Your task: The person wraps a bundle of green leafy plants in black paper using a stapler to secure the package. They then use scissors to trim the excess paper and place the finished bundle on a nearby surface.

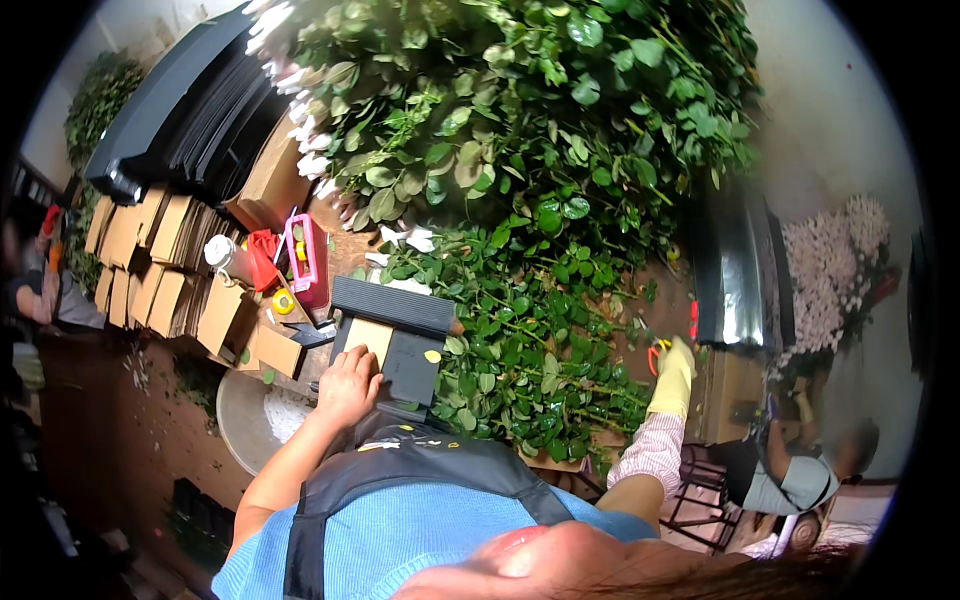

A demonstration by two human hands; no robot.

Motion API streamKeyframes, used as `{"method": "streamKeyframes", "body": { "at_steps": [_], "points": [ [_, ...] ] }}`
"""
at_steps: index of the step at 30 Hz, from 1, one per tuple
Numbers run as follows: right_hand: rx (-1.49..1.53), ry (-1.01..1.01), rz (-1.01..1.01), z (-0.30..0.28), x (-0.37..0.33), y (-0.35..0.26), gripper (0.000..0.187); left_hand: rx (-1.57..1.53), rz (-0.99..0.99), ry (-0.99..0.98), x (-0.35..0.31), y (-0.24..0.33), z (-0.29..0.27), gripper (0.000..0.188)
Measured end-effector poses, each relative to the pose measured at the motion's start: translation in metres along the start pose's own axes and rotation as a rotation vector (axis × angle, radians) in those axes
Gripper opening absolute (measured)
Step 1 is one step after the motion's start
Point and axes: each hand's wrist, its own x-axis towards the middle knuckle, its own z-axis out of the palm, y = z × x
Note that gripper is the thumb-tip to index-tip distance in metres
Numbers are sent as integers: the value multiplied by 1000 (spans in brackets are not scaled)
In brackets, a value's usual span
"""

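My left hand rests with its fingers lying on a tan cardboard piece. That piece lies on a dark flat sheet, below a ridged black strip. My right hand, in a pale yellow glove, is closed round scissors with orange and yellow handles, their blades toward the far left. Between my hands, leafy green stems are spread over the table. A much bigger pile of leafy stems rises behind them, with white tips along its left edge.
On the left are stacked cardboard pieces, black sheets, a pink basket, a yellow tape measure and a white bottle. Rightward stand a shiny black wrap and pale flowers. Another person sits at the right.
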Motion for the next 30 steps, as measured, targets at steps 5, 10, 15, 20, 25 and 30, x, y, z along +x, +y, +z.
{"method": "streamKeyframes", "body": {
  "at_steps": [5, 10, 15, 20, 25, 30],
  "points": [
    [412, 14, -649, -93, -79, -179, 42, 26, -4, -17, -9, -5, -5, 42],
    [287, 63, -1156, -75, -103, -342, 47, -11, 56, -16, -5, -14, -5, 40],
    [103, -94, -493, -68, -28, -460, 45, -80, 149, -5, 10, -12, -8, 41],
    [-45, -83, -653, -46, -70, -486, 37, -135, 109, -1, -1, -23, -5, 41],
    [-142, 159, -896, -58, -94, -371, 22, -204, 193, -30, 2, -39, -4, 38],
    [228, 555, -1054, -122, -149, -282, 39, -221, 443, 5, 14, -70, -5, 27]
  ]
}}
